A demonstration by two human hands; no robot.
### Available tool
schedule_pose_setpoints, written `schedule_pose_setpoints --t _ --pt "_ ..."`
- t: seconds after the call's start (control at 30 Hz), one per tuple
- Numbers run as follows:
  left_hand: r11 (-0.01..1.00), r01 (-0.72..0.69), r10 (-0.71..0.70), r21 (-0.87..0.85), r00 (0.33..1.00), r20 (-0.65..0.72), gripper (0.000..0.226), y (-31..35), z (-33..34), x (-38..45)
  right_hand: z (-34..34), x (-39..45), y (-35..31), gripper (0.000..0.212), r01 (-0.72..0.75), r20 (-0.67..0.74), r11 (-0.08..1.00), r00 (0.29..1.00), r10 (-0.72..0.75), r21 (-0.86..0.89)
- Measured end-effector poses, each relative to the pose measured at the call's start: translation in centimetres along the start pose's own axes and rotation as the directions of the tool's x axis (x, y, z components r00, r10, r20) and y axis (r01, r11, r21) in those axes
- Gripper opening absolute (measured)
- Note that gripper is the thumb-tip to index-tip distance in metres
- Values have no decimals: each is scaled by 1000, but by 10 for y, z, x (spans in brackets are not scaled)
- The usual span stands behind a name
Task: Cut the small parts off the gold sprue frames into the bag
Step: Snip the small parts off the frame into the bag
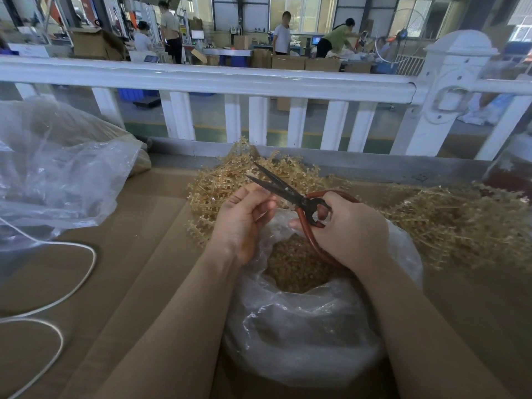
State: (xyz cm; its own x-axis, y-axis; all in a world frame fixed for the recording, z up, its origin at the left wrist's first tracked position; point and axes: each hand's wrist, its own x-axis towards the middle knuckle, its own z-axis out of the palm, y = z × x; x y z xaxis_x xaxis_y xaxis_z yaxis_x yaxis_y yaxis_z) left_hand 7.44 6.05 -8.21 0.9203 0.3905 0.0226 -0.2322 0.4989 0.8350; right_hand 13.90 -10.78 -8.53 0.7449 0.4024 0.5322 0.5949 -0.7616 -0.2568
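Note:
My right hand (349,228) grips the red handles of black-bladed scissors (283,190). The blades are parted and point up and to the left. My left hand (244,220) is at the lower blade with its fingers curled, pinching what looks like a thin sprue piece, mostly hidden. Both hands are over a clear plastic bag (305,326) whose open mouth shows small gold parts (296,266). A heap of gold sprue frames (221,180) lies just behind the hands. A second heap (460,223) is on the right.
The work surface is brown cardboard (144,254). A large crumpled clear bag (57,174) fills the left side, and a white cord (74,286) loops in front of it. A white railing (201,79) borders the far edge; people work at tables beyond it.

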Motion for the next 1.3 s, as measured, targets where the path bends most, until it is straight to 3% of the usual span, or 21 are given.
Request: schedule_pose_setpoints --t 0.13,0.3,0.47,0.7,0.9,1.3 --pt "998 -50 49 45 998 36 23 0 0 -2 -1 0 1 67 14 20 1000 1000 -15 20" --pt "993 -67 63 100 997 46 32 -1 -2 -2 -5 -1 -3 54 34 18 999 999 -34 15" --pt "991 -48 44 127 999 30 15 0 0 -3 -9 -1 -8 48 23 -2 1000 1000 -23 -9" --pt "991 -53 48 120 998 47 9 -1 0 -4 -7 1 -7 58 2 15 999 1000 -1 -34" --pt "988 -85 71 131 992 106 37 -1 -1 -3 -8 -1 -8 57 13 -3 1000 1000 -13 -24" --pt "970 -140 128 197 989 74 16 -4 0 -3 -8 -1 -5 51 12 14 1000 1000 -12 27"
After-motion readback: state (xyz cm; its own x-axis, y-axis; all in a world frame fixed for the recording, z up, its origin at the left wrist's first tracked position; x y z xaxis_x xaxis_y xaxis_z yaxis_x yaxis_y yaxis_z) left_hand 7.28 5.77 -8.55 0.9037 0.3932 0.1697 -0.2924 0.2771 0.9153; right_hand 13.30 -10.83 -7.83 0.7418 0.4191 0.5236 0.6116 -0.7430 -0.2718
